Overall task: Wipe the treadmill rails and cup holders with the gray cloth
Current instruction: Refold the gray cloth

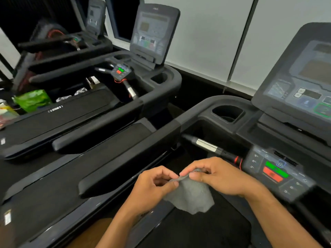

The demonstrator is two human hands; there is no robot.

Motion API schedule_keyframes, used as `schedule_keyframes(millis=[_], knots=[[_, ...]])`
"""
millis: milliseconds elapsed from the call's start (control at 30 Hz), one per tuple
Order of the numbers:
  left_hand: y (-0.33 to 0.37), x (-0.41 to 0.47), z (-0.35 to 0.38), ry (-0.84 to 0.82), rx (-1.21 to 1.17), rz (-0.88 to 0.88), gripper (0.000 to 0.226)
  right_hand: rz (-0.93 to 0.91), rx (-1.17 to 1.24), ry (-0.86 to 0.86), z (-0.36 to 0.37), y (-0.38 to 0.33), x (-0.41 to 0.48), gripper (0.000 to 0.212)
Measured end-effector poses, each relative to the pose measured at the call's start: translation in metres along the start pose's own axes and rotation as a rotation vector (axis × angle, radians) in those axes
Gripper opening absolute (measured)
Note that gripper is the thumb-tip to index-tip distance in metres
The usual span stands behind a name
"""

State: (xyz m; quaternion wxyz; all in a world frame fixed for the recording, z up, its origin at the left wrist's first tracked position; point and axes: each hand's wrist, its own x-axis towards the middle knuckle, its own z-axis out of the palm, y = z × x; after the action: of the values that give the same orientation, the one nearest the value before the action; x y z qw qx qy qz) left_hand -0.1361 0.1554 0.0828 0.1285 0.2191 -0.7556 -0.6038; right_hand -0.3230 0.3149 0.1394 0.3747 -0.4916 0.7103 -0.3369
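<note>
Gray cloth (pixel 189 196) hangs between both hands over the near treadmill's belt, its top edge pinched by the left hand (pixel 154 183) and the right hand (pixel 215 178), fingers closed narrow on it. Its loose lower part droops below the fingers, with the left rail (pixel 125 158) just beside it and the cup holder (pixel 227 113) farther off.

The nearest treadmill (pixel 206 111) fills the lower and right frame; its black belt (pixel 197 230) sits at bottom centre. A second treadmill (pixel 157 86) stands at centre left. At far left, a green bag (pixel 32 100) and crumpled white bits (pixel 80 91) rest at that belt's (pixel 59 111) edge.
</note>
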Motion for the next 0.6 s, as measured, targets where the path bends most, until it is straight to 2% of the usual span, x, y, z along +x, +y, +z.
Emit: schedule_keyframes(millis=[200, 300, 433, 500, 600], knots=[[-0.043, -0.025, -0.084, 0.082, 0.108, 0.038, 0.028, -0.002, -0.01, -0.03, 0.069, -0.038, 0.067, 0.025], [-0.062, -0.039, -0.116, 0.203, 0.212, 0.122, 0.033, -0.01, 0.033, -0.043, 0.101, -0.053, 0.093, 0.025], [-0.08, -0.056, -0.154, 0.334, 0.291, 0.179, 0.031, -0.025, 0.09, -0.08, 0.138, -0.071, 0.121, 0.025], [-0.088, -0.063, -0.17, 0.333, 0.317, 0.183, 0.026, -0.027, 0.119, -0.071, 0.15, -0.078, 0.132, 0.024], [-0.095, -0.068, -0.189, 0.286, 0.276, 0.1, 0.018, -0.019, 0.118, -0.106, 0.162, -0.086, 0.146, 0.023]])
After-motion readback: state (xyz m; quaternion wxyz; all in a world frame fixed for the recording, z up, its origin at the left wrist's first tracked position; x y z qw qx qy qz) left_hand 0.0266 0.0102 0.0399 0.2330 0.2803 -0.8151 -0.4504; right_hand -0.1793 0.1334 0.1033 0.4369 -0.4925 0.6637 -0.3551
